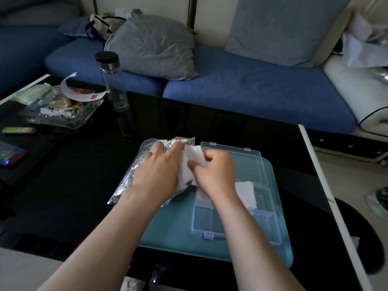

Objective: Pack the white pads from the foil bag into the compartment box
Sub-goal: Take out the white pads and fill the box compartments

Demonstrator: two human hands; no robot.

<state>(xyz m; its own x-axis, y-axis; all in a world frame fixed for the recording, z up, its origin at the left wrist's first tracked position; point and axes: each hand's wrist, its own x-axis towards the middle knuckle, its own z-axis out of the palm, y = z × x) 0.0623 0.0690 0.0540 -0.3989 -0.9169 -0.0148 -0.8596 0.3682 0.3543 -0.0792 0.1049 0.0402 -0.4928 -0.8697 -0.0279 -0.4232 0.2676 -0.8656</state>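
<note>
Most of the packing looks to be left, as I read it. On the left side of the teal tray [174, 227] lies the foil bag [126, 181], crumpled, with its mouth turned towards the right. The left hand [159, 171] lies across the bag with its fingers [157, 146] spread and mostly straight. It presses the bag down and does not close around it.

Just right of that hand, a white pad [190, 162] sticks out of the bag's mouth. The right hand [216, 171] pinches the pad's far edge between thumb and curled fingers. I judge the pad is partway out, since its near end sits against the foil under the left hand. I cannot tell how many pads remain inside, because the foil hides them.

Further right, the compartment box [206, 219] stands open on the tray, its clear lid [247, 164] folded back to the far side. One packed pad [246, 193] lies in the box's middle row, partly hidden by the right wrist. It seems to spread past its compartment, so it may need tucking in. The near compartments show no pads that I can see. The tray rests on a dark glossy surface [84, 185].
</note>
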